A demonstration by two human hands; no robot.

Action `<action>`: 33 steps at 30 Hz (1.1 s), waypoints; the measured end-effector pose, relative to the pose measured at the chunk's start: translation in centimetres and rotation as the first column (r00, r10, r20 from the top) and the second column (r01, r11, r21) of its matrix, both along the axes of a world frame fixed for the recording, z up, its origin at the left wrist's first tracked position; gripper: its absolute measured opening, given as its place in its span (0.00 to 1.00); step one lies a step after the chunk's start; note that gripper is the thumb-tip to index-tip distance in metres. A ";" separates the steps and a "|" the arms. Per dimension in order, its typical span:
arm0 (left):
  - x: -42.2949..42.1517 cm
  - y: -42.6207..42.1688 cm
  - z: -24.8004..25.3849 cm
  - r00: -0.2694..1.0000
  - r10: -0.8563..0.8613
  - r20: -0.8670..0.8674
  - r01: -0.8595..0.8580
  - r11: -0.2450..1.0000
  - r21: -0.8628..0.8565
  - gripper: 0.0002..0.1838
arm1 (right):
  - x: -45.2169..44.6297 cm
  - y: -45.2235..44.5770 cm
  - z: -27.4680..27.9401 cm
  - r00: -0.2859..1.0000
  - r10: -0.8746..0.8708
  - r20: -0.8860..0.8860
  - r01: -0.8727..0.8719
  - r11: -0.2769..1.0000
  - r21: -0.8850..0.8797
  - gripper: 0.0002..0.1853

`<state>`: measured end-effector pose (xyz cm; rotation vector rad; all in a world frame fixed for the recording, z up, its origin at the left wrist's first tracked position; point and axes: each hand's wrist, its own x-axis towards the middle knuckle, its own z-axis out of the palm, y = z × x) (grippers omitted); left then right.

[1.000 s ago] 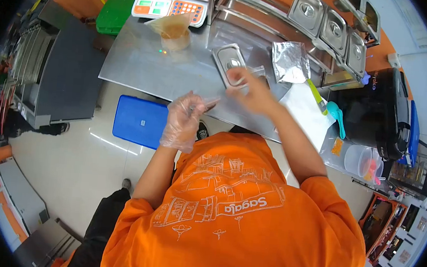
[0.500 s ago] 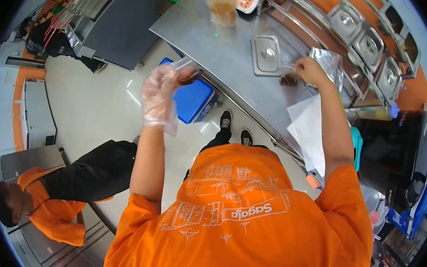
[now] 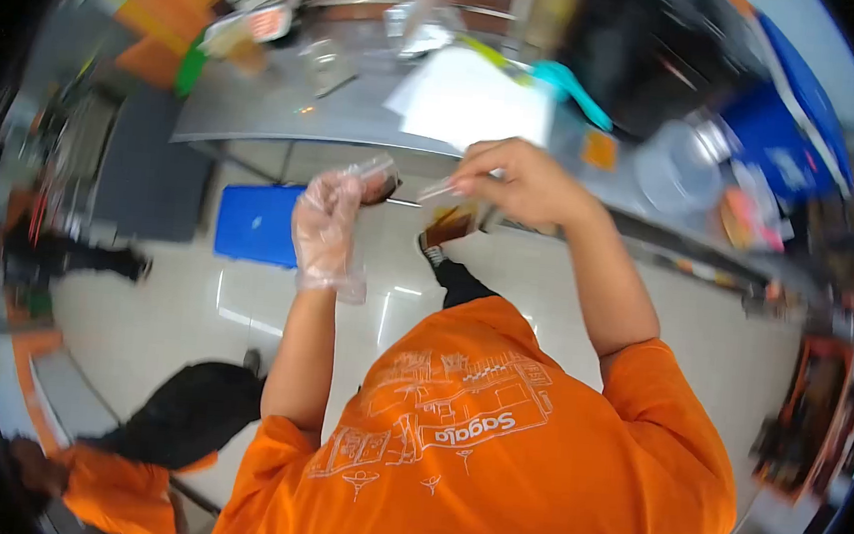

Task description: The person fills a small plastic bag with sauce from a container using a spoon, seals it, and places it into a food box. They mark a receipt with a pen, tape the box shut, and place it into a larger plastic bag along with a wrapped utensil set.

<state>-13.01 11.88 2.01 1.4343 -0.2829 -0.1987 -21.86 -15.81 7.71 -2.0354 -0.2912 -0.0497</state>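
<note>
My left hand [image 3: 328,221] wears a clear plastic glove and pinches a small clear bag [image 3: 379,178] with dark brown contents. My right hand [image 3: 514,182], bare, grips the top of another clear bag [image 3: 450,222] with brown contents that hangs below the fingers. Both bags are in the air in front of the table's edge, a short distance apart. Beyond my right hand, white paper [image 3: 475,100] lies on the steel table [image 3: 258,116], with crumpled foil [image 3: 424,26] behind it.
A blue box [image 3: 258,224] stands on the floor at the left. A person in orange [image 3: 118,494] is at lower left. On the table are a metal lid [image 3: 328,66], a teal utensil [image 3: 573,93], a clear container [image 3: 678,166] and a black appliance [image 3: 654,54].
My right hand has lifted a brown-filled bag off the table and brought it towards my left hand. My left hand keeps its bag. The view has turned to the right.
</note>
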 end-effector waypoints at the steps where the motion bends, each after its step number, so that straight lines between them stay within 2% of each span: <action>1: -3.1 -1.3 -0.4 0.995 -0.094 0.014 0.094 0.994 0.052 0.17 | -4.1 0.5 -0.1 0.999 -0.032 -0.028 0.033 0.999 0.024 0.07; 2: -6.6 -2.9 -0.5 0.986 -0.154 -0.066 0.155 0.988 0.019 0.16 | -8.0 0.7 -0.1 0.996 -0.064 -0.055 0.066 0.997 0.044 0.07; 3: -10.1 -4.1 -1.1 0.971 -0.229 -0.075 0.229 0.973 -0.001 0.16 | -12.1 1.0 -0.5 0.988 -0.140 -0.066 0.141 0.990 0.025 0.07; 5: -16.8 -5.8 -3.9 0.928 -0.330 -0.173 0.340 0.940 0.036 0.16 | -19.8 1.5 -1.8 0.945 -0.323 -0.057 0.328 0.941 0.088 0.07; 7: -23.9 -7.1 -5.6 0.858 -0.369 -0.358 0.399 0.917 0.012 0.17 | -27.7 1.5 -2.0 0.882 -0.468 -0.054 0.471 0.879 0.079 0.07; 9: -31.0 -9.1 -3.3 0.806 -0.443 -0.394 0.520 0.847 0.110 0.21 | -34.9 1.2 -2.9 0.805 -0.591 -0.049 0.593 0.801 0.083 0.07; 10: -34.8 -10.5 -2.7 0.754 -0.509 -0.415 0.527 0.846 -0.080 0.18 | -38.4 0.9 -3.5 0.747 -0.657 -0.100 0.665 0.735 0.135 0.07; 11: -38.1 -11.8 -2.4 0.743 -0.531 -0.408 0.552 0.830 -0.076 0.18 | -42.0 0.6 -4.2 0.685 -0.712 -0.155 0.728 0.661 0.181 0.07; 13: -44.6 -15.0 -2.1 0.751 -0.548 -0.369 0.600 0.799 0.035 0.12 | -49.1 -0.3 -5.2 0.633 -0.763 -0.130 0.769 0.603 0.212 0.08; 14: -47.1 -16.4 -2.4 0.726 -0.541 -0.425 0.622 0.780 0.069 0.10 | -52.7 -0.9 -5.3 0.578 -0.781 -0.238 0.806 0.500 0.317 0.09; 15: -50.1 -18.0 -2.2 0.706 -0.580 -0.407 0.653 0.755 0.056 0.10 | -56.7 -2.0 -5.4 0.520 -0.783 -0.342 0.834 0.377 0.404 0.09; 17: -56.9 -21.8 -1.7 0.615 -0.688 -0.386 0.749 0.662 0.013 0.08 | -65.5 -5.1 -5.8 0.415 -0.853 -0.317 0.884 0.296 0.363 0.09; 18: -60.7 -23.8 -1.6 0.585 -0.721 -0.371 0.778 0.628 0.004 0.08 | -70.2 -6.6 -5.7 0.428 -0.877 -0.220 0.890 0.366 0.271 0.08; 20: -67.6 -27.0 -0.8 0.470 -0.842 -0.266 0.878 0.478 0.037 0.06 | -79.0 -8.8 -5.2 0.451 -0.891 -0.061 0.891 0.445 0.084 0.05; 21: -70.9 -28.9 -0.6 0.442 -0.857 -0.265 0.893 0.448 0.042 0.06 | -83.3 -9.8 -4.9 0.420 -0.905 -0.059 0.906 0.415 0.088 0.05; 23: -77.9 -32.4 -0.5 0.227 -0.907 -0.356 0.968 0.249 -0.019 0.06 | -91.8 -11.2 -4.4 0.372 -0.927 0.043 0.920 0.363 -0.149 0.04; 24: -81.2 -34.5 0.0 0.202 -0.916 -0.346 0.974 0.226 -0.031 0.06 | -95.6 -12.0 -4.0 0.351 -0.935 0.051 0.927 0.339 -0.161 0.04; 26: -86.9 -38.7 1.2 0.058 -0.945 -0.323 0.995 0.029 0.096 0.06 | -101.9 -13.2 -3.5 0.233 -0.971 0.061 0.969 0.226 -0.104 0.04; 27: -89.9 -40.9 1.3 0.043 -0.947 -0.320 0.996 0.013 0.094 0.06 | -104.9 -14.2 -3.7 0.218 -0.974 0.064 0.972 0.210 -0.106 0.04; 29: -95.9 -45.9 1.4 -0.111 -0.897 -0.428 0.994 -0.097 -0.053 0.07 | -110.2 -16.2 -4.5 0.007 -1.000 0.005 1.000 0.007 0.023 0.04; 30: -99.1 -48.6 1.1 -0.125 -0.894 -0.430 0.992 -0.112 -0.057 0.07 | -113.1 -17.5 -5.2 -0.060 -0.998 0.018 0.998 -0.060 -0.001 0.04; 31: -102.2 -51.3 0.7 -0.190 -0.870 -0.455 0.981 -0.184 -0.058 0.07 | -116.0 -18.7 -5.8 -0.074 -0.997 0.012 0.997 -0.074 -0.006 0.04; 32: -105.3 -54.2 0.2 -0.256 -0.840 -0.478 0.964 -0.258 -0.064 0.08 | -118.7 -20.1 -6.2 -0.169 -0.985 0.029 0.986 -0.169 0.001 0.05; 33: -108.7 -57.5 0.0 -0.274 -0.836 -0.476 0.959 -0.272 -0.074 0.08 | -121.8 -22.0 -6.6 -0.260 -0.964 0.050 0.966 -0.260 0.005 0.05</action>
